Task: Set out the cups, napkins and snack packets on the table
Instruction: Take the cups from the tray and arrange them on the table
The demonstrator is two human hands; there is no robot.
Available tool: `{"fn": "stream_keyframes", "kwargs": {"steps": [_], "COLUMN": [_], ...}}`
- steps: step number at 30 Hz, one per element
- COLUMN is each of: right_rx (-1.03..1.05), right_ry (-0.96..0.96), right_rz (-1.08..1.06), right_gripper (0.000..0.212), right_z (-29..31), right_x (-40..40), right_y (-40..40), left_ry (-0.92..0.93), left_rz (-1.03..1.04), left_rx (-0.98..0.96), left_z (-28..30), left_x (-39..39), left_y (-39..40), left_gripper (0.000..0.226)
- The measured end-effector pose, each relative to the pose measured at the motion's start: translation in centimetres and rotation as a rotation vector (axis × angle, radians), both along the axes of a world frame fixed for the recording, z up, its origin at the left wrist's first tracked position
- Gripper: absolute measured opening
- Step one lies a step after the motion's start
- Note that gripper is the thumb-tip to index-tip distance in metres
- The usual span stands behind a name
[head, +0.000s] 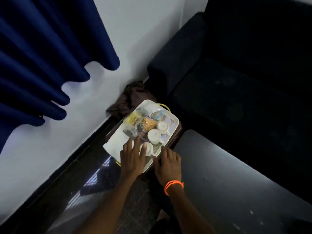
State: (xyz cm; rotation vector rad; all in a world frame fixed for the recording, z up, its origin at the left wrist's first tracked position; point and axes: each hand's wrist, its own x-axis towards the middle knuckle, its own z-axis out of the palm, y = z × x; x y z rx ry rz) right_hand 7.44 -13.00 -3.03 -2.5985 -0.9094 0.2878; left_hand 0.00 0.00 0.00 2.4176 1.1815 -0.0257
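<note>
A white tray (176,120) rests on a small dark stand by the wall. On it stand three white cups: a far one (163,126), a middle one (154,135) and a near one (148,149). White napkins (117,141) lie at the tray's left. Snack packets sit at its far end, one golden-brown (148,124) and one yellow (132,119). My left hand (133,159) hovers over the tray's near end with fingers spread, one fingertip on the near cup. My right hand (168,164) lies at the tray's near right edge, fingers extended, holding nothing.
A grey table top (236,179) spreads to the right of the tray. A black sofa (236,81) fills the far right. A blue curtain (42,56) hangs at the left. A brown cloth (133,97) lies crumpled against the white wall. The floor is dark and glossy.
</note>
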Motion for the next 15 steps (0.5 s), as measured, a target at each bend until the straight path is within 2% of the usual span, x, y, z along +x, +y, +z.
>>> {"fn": "stream_keyframes", "kwargs": {"steps": [2, 6, 9, 12, 15], "right_rx": [-0.006, -0.027, -0.04, 0.039, 0.158], "right_ry": [0.065, 0.155, 0.198, 0.245, 0.314], "right_rz": [0.034, 0.065, 0.026, -0.06, -0.114], "right_gripper": [0.048, 0.042, 0.051, 0.051, 0.051], "right_z": [-1.6, -4.5, -5.9, -6.6, -6.5], "right_x": [-1.8, -4.8, -5.9, -6.7, -7.4], "right_y": [1.3, 3.7, 4.8, 5.0, 4.2], "left_ry": [0.059, 0.128, 0.106, 0.088, 0.03], "left_rz": [0.116, 0.283, 0.31, 0.342, 0.418], "left_rx": [-0.071, -0.377, -0.388, -0.357, -0.316], "left_z": [-1.9, -5.0, -5.8, -5.9, -4.9], "left_x": [-0.9, -1.4, -1.1, -1.0, -1.4], "left_y": [1.3, 3.8, 4.3, 4.2, 3.4], "left_gripper": [0.062, 0.079, 0.084, 0.084, 0.073]}}
